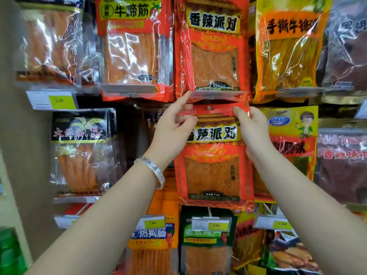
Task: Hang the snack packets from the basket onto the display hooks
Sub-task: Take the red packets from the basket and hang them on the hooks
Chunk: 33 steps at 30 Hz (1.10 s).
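A red snack packet (pixel 213 167) with a clear window hangs upright in the middle of the display, its top strip level with a small hook tip (pixel 208 107) that shows at its hang hole. My left hand (pixel 174 126) pinches the packet's top left corner, with the index finger pointing up at the packet above. The top right corner is gripped by my right hand (pixel 251 128). An identical red packet (pixel 212 46) hangs directly above. The basket is out of view.
Snack packets fill the hooks all around: orange-red (pixel 133 44) upper left, yellow (pixel 288 48) upper right, black-topped (pixel 79 151) at left, yellow cartoon packet (pixel 292 135) at right. Price tags (pixel 210 224) jut out below. A beige wall (pixel 17 155) borders the left side.
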Each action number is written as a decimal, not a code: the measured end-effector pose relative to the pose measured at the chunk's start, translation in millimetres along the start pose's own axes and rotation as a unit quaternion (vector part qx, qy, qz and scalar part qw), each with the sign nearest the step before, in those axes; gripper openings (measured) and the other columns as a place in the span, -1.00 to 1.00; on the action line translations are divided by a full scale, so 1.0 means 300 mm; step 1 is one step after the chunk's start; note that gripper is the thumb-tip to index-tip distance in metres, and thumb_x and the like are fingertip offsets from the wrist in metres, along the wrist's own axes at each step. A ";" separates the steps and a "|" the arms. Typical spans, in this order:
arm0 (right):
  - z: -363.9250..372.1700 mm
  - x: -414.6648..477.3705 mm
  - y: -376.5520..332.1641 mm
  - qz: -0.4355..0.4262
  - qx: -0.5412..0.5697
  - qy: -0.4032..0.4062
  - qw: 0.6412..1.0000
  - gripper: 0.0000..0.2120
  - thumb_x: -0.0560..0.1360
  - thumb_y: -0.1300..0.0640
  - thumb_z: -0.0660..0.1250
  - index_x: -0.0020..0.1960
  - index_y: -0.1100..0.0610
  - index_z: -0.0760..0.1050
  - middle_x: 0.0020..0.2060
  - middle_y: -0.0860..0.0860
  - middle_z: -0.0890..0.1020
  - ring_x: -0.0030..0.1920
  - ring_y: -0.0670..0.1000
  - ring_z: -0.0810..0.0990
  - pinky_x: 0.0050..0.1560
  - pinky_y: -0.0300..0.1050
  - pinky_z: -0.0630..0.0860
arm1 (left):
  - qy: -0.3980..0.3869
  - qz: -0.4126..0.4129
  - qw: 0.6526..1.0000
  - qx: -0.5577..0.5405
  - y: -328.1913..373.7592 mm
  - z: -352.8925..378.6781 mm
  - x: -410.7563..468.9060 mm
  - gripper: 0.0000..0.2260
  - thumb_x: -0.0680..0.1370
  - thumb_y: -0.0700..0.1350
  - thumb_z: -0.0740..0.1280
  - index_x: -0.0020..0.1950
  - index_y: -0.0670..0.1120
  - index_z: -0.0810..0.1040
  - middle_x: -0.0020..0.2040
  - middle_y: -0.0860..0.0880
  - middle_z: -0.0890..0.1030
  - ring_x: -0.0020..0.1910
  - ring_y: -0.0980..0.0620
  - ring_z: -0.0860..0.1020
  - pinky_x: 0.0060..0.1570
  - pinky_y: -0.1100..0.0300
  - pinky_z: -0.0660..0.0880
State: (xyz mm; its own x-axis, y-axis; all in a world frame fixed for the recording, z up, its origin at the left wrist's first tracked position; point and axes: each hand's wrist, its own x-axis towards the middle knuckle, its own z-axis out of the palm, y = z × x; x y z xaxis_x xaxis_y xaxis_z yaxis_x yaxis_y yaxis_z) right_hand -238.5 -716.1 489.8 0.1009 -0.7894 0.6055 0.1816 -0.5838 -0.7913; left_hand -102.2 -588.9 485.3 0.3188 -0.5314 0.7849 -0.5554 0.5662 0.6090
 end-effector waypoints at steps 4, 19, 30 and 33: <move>0.003 0.002 0.043 -0.018 -0.030 0.007 0.999 -0.76 0.53 -0.05 0.28 -0.13 0.12 0.55 -0.12 0.13 0.66 -0.06 0.15 0.63 0.05 0.18 0.53 | 0.003 0.022 1.000 -0.016 -0.022 0.001 -0.010 -0.55 0.51 -0.12 0.26 0.25 0.38 0.32 0.09 0.21 0.51 -0.12 0.30 0.53 -0.15 0.33 0.50; -0.019 -0.249 0.321 -0.315 -0.469 -0.096 0.820 -0.36 0.44 0.13 0.42 0.45 0.23 0.27 0.44 0.21 0.30 0.45 0.21 0.25 0.33 0.12 0.32 | -0.158 0.026 0.919 0.359 -0.383 0.004 -0.166 -0.42 0.51 -0.03 0.27 0.50 0.09 0.16 0.54 0.04 0.07 0.52 0.01 0.03 0.46 0.01 0.07; 0.090 -0.065 0.435 -0.191 -0.609 -0.181 0.748 -0.30 0.55 -0.06 0.20 0.55 0.13 -0.04 0.54 0.12 -0.09 0.54 0.11 -0.08 0.48 0.03 0.08 | -0.261 -0.021 0.825 0.501 -0.533 0.013 -0.054 -0.27 0.47 0.07 0.26 0.53 0.07 -0.08 0.53 0.07 -0.27 0.52 0.01 -0.19 0.41 -0.21 0.05; 0.113 -0.033 0.455 -0.152 -0.625 -0.209 0.737 -0.26 0.56 -0.06 0.18 0.55 0.13 -0.17 0.54 0.11 -0.17 0.54 0.11 -0.14 0.50 0.02 0.04 | -0.293 -0.037 0.802 0.519 -0.566 0.021 -0.025 -0.23 0.46 0.08 0.28 0.54 0.06 -0.09 0.52 0.07 -0.32 0.51 0.00 -0.23 0.41 -0.22 -0.01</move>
State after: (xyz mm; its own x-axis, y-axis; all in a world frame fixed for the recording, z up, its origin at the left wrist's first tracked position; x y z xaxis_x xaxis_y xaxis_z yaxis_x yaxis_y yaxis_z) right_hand -181.5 -781.4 378.6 0.5808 -0.6110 0.5379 -0.7585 -0.6462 0.0850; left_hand -15.0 -685.0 375.1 0.1341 -0.9164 0.3772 -0.9888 -0.1491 -0.0109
